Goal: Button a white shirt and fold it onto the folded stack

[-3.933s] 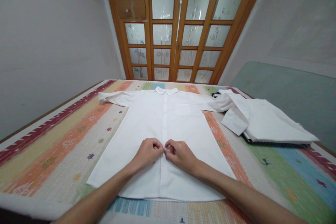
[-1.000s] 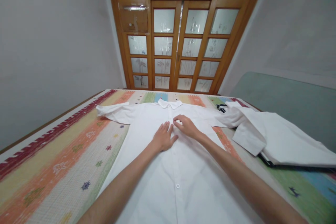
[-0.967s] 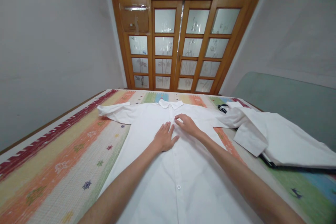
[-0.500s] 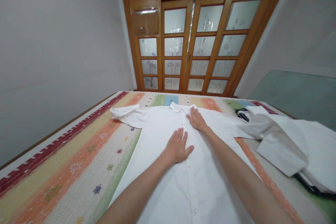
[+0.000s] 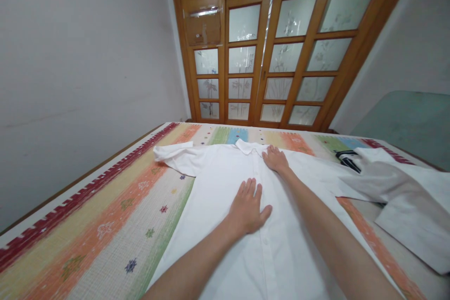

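A white button-up shirt [image 5: 218,187] lies spread front side up, its collar at the far end and its lower part running toward me past the bottom edge. My left hand [image 5: 248,208] rests flat on the shirt's chest beside the button strip, fingers extended and thumb out to the right. Farther up, my right hand [image 5: 276,158] presses on the cloth just beside the collar, its fingers stretched forward. Neither hand grips anything. The left sleeve is bent over on itself, and the right one reaches toward a pile of clothes.
A striped, patterned cloth [image 5: 116,225] covers the table under the shirt. White and black-striped clothes [image 5: 418,206] are heaped at the right. Wooden doors with frosted panes [image 5: 260,56] stand beyond the far edge, a grey wall [image 5: 84,56] at the left, a greenish panel [image 5: 411,117] at the right.
The view has turned slightly left, so everything sits farther right in the picture. Both hands stay flat on the shirt in nearly the same places.
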The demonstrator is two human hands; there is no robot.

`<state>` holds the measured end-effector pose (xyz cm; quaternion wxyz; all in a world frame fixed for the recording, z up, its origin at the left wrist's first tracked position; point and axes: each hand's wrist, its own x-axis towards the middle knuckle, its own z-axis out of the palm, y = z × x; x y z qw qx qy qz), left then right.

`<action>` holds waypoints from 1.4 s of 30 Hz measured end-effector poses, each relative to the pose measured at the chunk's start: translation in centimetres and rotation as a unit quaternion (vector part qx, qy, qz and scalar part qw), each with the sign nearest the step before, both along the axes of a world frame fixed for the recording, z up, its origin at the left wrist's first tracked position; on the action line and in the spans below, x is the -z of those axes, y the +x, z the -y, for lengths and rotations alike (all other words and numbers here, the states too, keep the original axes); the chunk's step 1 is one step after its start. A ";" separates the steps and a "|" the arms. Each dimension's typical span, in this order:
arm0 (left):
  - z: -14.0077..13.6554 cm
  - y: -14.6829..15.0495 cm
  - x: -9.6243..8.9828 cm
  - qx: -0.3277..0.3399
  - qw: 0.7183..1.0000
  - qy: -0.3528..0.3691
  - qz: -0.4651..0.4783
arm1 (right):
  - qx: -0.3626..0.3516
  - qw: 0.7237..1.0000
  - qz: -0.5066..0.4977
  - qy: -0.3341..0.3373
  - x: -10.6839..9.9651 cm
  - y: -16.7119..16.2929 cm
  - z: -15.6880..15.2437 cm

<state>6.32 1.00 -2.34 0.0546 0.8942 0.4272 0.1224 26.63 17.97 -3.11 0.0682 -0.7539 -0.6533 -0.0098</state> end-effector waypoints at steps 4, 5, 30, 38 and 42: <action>0.0 0.1 0.1 -0.004 1.000 0.002 0.010 | 0.032 0.999 0.001 0.014 0.1 -0.4 0.0; 0.0 0.1 0.2 -0.005 1.000 0.003 0.011 | 0.033 0.999 0.008 0.030 0.1 -0.5 0.1; -1.3 0.5 0.1 -0.125 0.992 -0.003 0.033 | -0.072 0.997 -0.030 0.020 -0.1 -3.7 -0.3; -3.9 -1.7 -0.4 -0.173 0.985 -0.023 0.009 | 0.032 0.998 -0.051 0.024 0.0 -1.9 3.4; -5.5 -3.1 -0.4 -0.209 0.977 -0.035 -0.013 | 0.061 0.998 -0.026 0.018 -0.1 -0.1 5.6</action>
